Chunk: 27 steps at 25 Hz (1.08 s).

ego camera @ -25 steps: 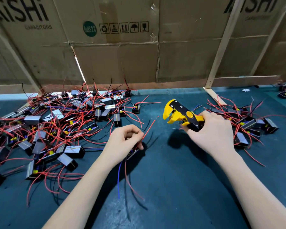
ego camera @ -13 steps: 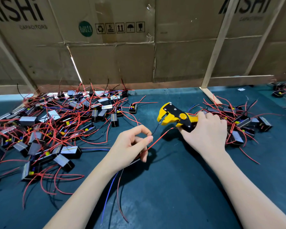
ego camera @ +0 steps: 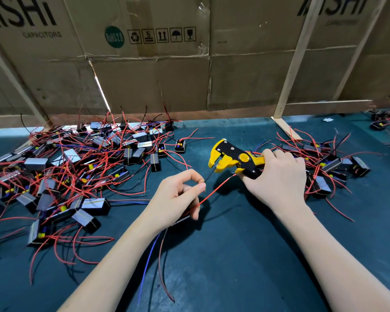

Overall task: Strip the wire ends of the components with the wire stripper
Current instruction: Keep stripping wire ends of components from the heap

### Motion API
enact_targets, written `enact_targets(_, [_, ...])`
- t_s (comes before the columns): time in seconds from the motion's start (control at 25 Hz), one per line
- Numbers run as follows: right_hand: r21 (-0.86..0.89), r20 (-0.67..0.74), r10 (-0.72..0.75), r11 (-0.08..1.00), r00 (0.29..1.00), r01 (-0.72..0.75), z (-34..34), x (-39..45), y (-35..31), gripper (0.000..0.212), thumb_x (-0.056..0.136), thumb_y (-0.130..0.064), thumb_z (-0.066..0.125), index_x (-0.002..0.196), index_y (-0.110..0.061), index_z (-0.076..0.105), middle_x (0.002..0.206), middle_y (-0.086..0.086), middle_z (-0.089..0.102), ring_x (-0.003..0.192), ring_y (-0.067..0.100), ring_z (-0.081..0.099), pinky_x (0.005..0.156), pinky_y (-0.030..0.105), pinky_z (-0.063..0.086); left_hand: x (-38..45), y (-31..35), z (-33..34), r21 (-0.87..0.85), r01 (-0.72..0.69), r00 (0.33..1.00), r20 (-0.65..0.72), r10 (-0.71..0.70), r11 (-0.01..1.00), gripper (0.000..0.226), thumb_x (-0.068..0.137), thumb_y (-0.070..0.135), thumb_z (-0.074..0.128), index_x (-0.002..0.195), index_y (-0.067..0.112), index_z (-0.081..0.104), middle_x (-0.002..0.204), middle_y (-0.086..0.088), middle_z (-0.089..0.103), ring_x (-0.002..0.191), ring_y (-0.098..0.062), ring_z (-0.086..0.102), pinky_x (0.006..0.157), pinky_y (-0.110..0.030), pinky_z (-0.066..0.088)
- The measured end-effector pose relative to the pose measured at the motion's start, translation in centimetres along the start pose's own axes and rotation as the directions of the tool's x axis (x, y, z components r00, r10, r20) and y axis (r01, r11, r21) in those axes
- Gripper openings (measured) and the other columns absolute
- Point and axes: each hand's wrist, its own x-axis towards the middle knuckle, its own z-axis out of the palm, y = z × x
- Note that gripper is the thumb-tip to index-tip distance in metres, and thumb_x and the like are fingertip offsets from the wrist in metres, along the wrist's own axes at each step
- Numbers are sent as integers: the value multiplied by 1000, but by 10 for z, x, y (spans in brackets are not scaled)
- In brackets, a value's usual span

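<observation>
While your right hand [ego camera: 277, 179] grips the handles of the yellow-and-black wire stripper [ego camera: 233, 159], your left hand [ego camera: 176, 199] pinches a thin black wire [ego camera: 209, 175] between thumb and forefinger, its tip resting at the stripper's open yellow mouth. Your lower left fingers curl round a small black component [ego camera: 180, 219], mostly hidden under your palm; a red wire [ego camera: 214, 192] runs from it up toward the stripper, while a blue wire [ego camera: 148, 262] and another red one trail down across the worktop [ego camera: 245, 255].

Behind it all stand flattened cardboard cartons [ego camera: 158, 82]. You can read "CAPACITORS" at the upper left beneath large black letters ending "iSHi", cut off by the edge; the same print repeats at the upper right. A green round "RoHS 2.0" mark [ego camera: 114, 37] sits beside a row of handling symbols, one showing the number 5. Pale wooden battens [ego camera: 293, 64] lean across the cardboard.

Your worktop is a dark teal mat. To your left lies a big tangled pile of components [ego camera: 65, 172], black blocks with grey faces and red leads; a smaller heap [ego camera: 329, 165] lies just beyond your right hand.
</observation>
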Motion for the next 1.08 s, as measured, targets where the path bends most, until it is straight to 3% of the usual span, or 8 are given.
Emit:
enact_targets(0.24, [-11, 28, -28, 1000, 999, 29, -7, 1, 1, 56, 68, -67, 65, 75, -12, 57, 74, 8, 61, 77, 32, 59, 74, 39, 33, 0, 1, 0, -19, 7, 1000, -3, -7, 1000, 13, 92, 33, 52, 82, 26, 57, 48, -8, 61, 46, -20, 38, 52, -27, 35])
enact_targets(0.52, [-19, 60, -41, 999, 997, 43, -11, 3, 2, 50, 67, -64, 67, 70, -16, 53, 72, 8, 61, 74, 32, 60, 74, 39, 31, 1, 0, 0, 5, 13, 1000, 3, -13, 1000, 21, 100, 18, 53, 80, 25, 56, 46, -7, 61, 44, -18, 38, 49, -22, 34])
enact_targets(0.72, [-31, 26, -50, 998, 998, 50, -9, 3, 3, 55, 67, -61, 70, 80, -8, 60, 80, 12, 63, 81, 34, 59, 79, 41, 33, 0, 1, 1, 20, 22, 1000, 3, -22, 1000, 20, 99, 17, 53, 81, 23, 57, 45, -6, 60, 42, -15, 38, 49, -19, 33])
enact_targets(1.08, [-36, 37, -73, 997, 997, 75, -12, 4, 2, 54, 68, -63, 64, 82, -11, 62, 80, 10, 63, 81, 33, 58, 77, 40, 32, 1, 1, 1, 26, 35, 999, 11, -35, 999, 21, 99, 17, 53, 80, 25, 57, 45, -7, 60, 42, -15, 40, 49, -20, 35])
